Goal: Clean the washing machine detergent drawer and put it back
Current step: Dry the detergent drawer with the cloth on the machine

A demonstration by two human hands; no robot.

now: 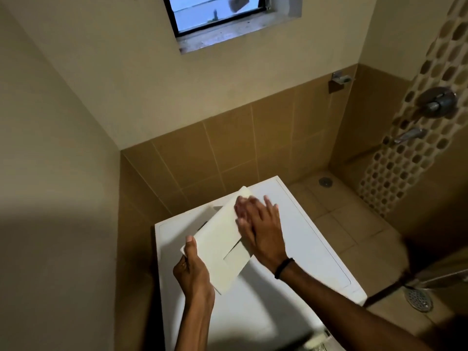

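Observation:
The white detergent drawer [219,239] is held tilted above the top of the white washing machine [291,249], its flat front panel with a rectangular recess facing me. My left hand [193,272] grips the drawer's near left corner, thumb on the panel. My right hand [258,224] lies on the drawer's far right edge, fingers spread and blurred; I cannot tell whether it holds anything against the panel. The drawer's compartments are hidden behind the panel.
Tan wall tiles rise behind the machine, with a small window [217,13] high above. To the right lie the tiled shower floor with a round drain [418,299], a small floor drain [325,181], and wall taps [436,102].

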